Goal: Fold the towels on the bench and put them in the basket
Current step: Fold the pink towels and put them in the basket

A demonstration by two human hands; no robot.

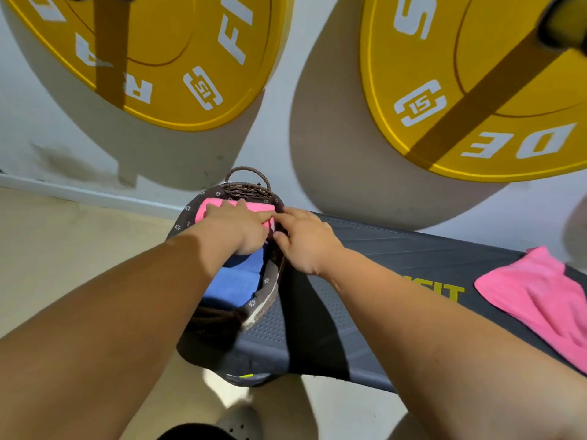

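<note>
Pink and folded, a towel [210, 207] is being pressed into the far end of the basket [269, 281], beyond the blue towels [235, 285] stacked there. The left hand [243, 225] is laid flat on it, fingers straight. The right hand [306, 241], also uncurled, is set at the towel's end by the rim, and the two hands are almost touching. The placing step is judged nearly done. A loose towel [533, 292] lies unfolded on the bench [397, 258], well apart; next, both hands need to be lifted clear and brought to it.
</note>
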